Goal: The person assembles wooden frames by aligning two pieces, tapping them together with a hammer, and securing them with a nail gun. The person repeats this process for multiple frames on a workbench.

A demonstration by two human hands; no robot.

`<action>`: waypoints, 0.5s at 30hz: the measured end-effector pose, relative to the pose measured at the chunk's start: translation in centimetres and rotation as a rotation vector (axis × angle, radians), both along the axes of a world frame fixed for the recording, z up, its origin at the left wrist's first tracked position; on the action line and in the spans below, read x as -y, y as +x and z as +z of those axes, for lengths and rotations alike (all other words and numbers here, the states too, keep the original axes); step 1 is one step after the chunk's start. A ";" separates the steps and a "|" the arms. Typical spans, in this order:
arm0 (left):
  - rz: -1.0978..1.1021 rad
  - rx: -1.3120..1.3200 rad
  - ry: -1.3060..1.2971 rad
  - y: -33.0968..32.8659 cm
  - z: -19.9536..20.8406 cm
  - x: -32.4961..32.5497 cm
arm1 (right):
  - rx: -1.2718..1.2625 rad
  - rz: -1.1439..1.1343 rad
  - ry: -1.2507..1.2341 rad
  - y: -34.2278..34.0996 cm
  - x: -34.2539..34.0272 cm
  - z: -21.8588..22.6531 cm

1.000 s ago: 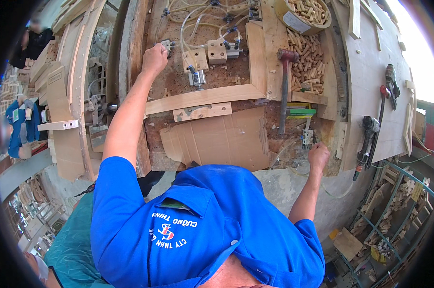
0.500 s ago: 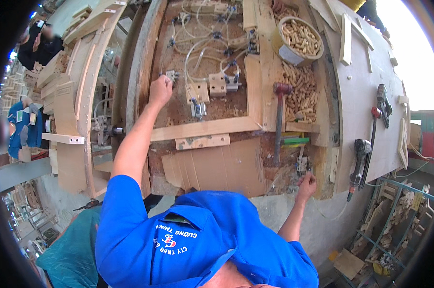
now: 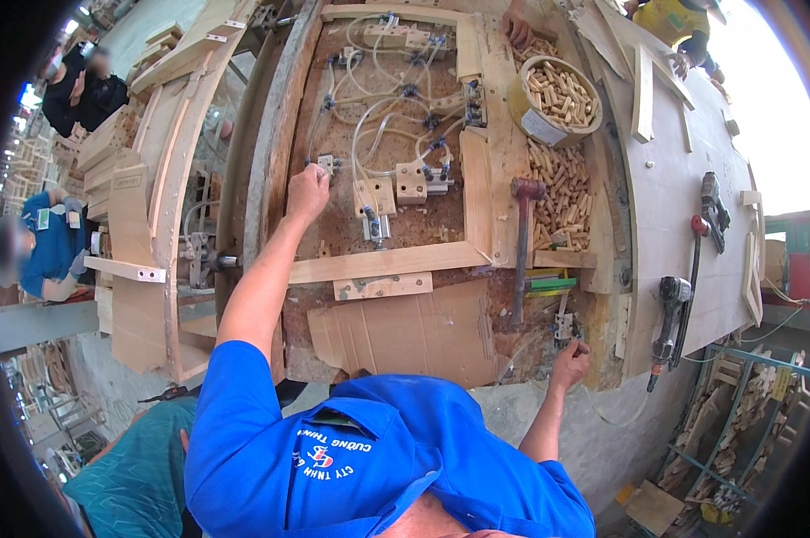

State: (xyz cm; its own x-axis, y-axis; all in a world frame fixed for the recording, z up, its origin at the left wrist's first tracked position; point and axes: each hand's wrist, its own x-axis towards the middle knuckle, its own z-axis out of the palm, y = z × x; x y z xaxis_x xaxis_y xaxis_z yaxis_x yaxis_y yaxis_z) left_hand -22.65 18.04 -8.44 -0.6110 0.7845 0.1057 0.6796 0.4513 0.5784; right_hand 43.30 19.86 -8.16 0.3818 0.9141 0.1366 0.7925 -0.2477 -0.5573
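With bent arm stretched forward, my left hand (image 3: pixel 309 193) is closed with its fingertips at a small metal air valve (image 3: pixel 327 163) on the left of the wooden jig bed (image 3: pixel 333 211). My right hand (image 3: pixel 569 364) is low at the right bench edge, fingers curled, just below another small metal valve (image 3: pixel 563 327); what it holds, if anything, is hidden. In the bed, clear hoses (image 3: pixel 355 134) link several drilled blocks, among them a square block (image 3: pixel 411 183) and a small air cylinder (image 3: pixel 377 228). Light wooden rails (image 3: pixel 387 262) border the bed, meeting at a mitred corner.
A red-headed mallet (image 3: pixel 528 188) lies beside loose wooden dowels (image 3: pixel 562 193) and a dowel-filled tub (image 3: pixel 541 127). Cardboard (image 3: pixel 396 336) covers the near bench. Air tools (image 3: pixel 674 291) rest on the right table (image 3: pixel 638 188). Another person's hand (image 3: pixel 517 29) reaches in by the dowels.
The whole view has shifted slightly, so the bench sits lower in the picture. Both my hands stay by their valves. The other person's hand and a yellow-shirted person show more fully.
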 end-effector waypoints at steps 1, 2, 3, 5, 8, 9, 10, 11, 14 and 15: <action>0.003 0.012 0.007 0.0 0.1 0.0 | 0.001 -0.008 -0.022 0.0 0.1 0.0; 0.006 0.024 0.015 -0.1 0.2 0.0 | 0.006 -0.003 -0.016 0.0 0.1 0.0; 0.009 0.035 0.022 -0.2 0.3 -0.1 | 0.011 0.003 -0.011 0.0 0.1 -0.1; 0.004 0.033 0.046 -0.2 0.2 0.0 | 0.022 0.003 -0.011 0.1 0.1 -0.2; -0.006 0.019 0.059 -0.2 0.2 -0.1 | -0.015 -0.009 0.006 0.0 0.5 -0.5; -0.011 0.013 0.060 -0.2 0.1 -0.2 | -0.054 -0.009 0.038 -0.2 0.6 -0.7; -0.022 0.017 0.065 -0.2 0.0 -0.3 | -0.089 -0.011 0.065 -0.2 1.1 -0.7; -0.025 0.035 0.076 -0.4 -0.2 -0.3 | -0.117 -0.009 0.080 0.4 1.1 -0.6; -0.013 0.063 0.068 -1.7 0.1 -0.7 | -0.358 -0.066 0.069 0.6 1.4 -1.8; -0.020 0.053 0.059 -2.0 0.2 -0.6 | -0.502 -0.126 0.050 0.3 1.6 -2.2</action>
